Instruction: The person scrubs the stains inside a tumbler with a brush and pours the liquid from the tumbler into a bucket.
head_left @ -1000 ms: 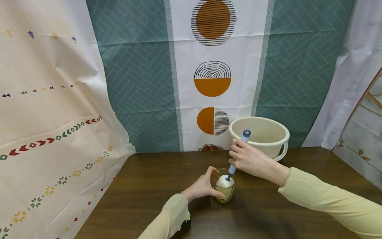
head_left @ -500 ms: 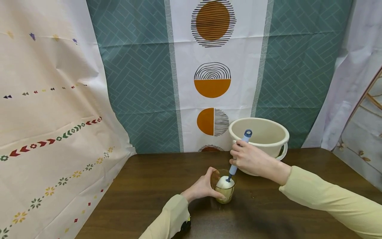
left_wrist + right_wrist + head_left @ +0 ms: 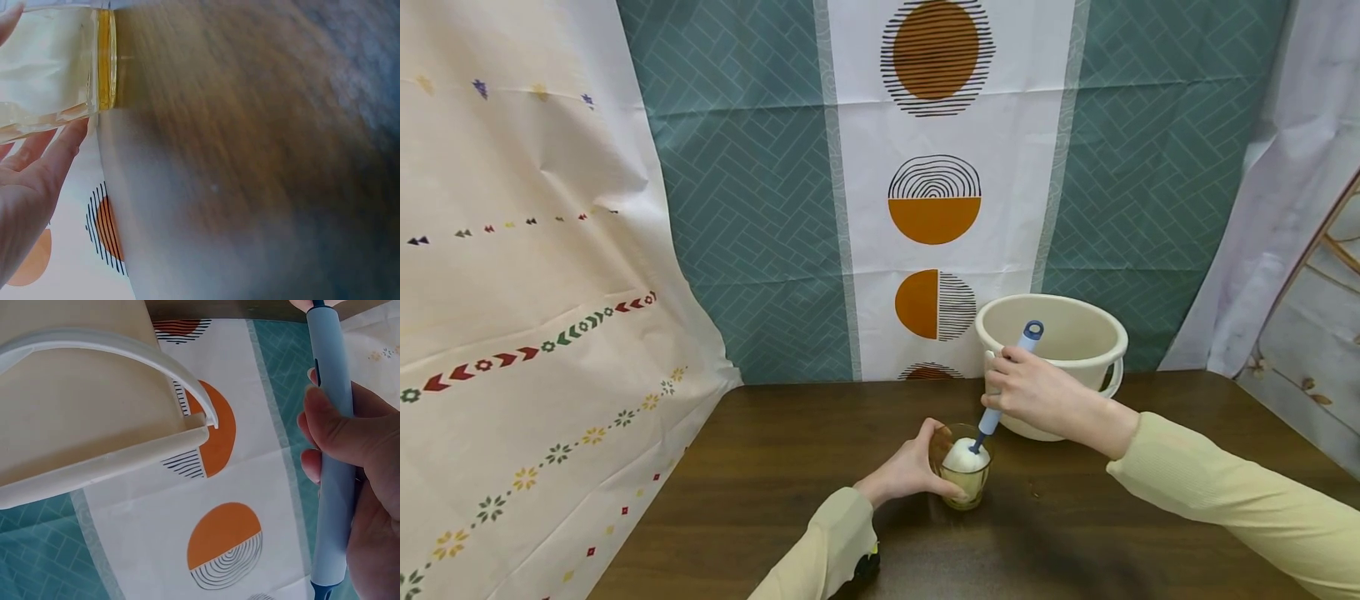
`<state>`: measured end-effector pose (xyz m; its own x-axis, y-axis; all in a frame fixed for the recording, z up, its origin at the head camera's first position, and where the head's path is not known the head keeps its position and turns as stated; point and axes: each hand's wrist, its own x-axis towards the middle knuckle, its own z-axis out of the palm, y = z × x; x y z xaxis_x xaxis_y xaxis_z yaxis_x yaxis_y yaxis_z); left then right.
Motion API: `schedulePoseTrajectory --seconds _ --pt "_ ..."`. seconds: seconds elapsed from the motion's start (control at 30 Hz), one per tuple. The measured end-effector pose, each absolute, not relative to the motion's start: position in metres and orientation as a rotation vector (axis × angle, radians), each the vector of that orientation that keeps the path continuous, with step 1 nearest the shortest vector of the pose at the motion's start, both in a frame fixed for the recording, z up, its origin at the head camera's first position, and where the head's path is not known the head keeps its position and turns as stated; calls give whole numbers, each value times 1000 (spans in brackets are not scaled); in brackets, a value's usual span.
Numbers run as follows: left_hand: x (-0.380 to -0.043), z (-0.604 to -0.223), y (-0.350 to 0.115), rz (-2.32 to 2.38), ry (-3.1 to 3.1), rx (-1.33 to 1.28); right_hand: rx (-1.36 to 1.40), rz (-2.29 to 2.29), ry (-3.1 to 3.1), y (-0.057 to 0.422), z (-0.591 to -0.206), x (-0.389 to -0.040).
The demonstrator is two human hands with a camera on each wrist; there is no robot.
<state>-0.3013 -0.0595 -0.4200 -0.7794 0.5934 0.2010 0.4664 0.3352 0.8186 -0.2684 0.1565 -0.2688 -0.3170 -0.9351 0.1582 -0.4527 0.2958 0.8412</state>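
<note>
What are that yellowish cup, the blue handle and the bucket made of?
Cup: probably glass, glossy and see-through, since the white head shows through its side; clear plastic is possible.
Handle: likely hard plastic, smooth with a soft sheen, its light blue even and grainless.
Bucket: likely plastic, smooth and cream-coloured, with a thick rounded rim.

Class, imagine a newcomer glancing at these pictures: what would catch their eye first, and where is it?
Probably the white hanging panel with orange-and-black circles, between teal patterned panels behind the dark brown wooden table. Next, on the table, the left hand grips a ribbed amber glass cup with a rounded white scrubber head inside; the right hand holds its light-blue handle. Beyond that hand stands a round cream bucket.
</note>
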Motion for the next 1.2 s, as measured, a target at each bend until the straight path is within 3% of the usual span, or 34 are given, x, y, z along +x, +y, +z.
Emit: schedulePoseTrajectory --seconds 1.2 --pt "-301 -420 -59 1423 2481 923 1169 -855 -1867 163 -261 -263"
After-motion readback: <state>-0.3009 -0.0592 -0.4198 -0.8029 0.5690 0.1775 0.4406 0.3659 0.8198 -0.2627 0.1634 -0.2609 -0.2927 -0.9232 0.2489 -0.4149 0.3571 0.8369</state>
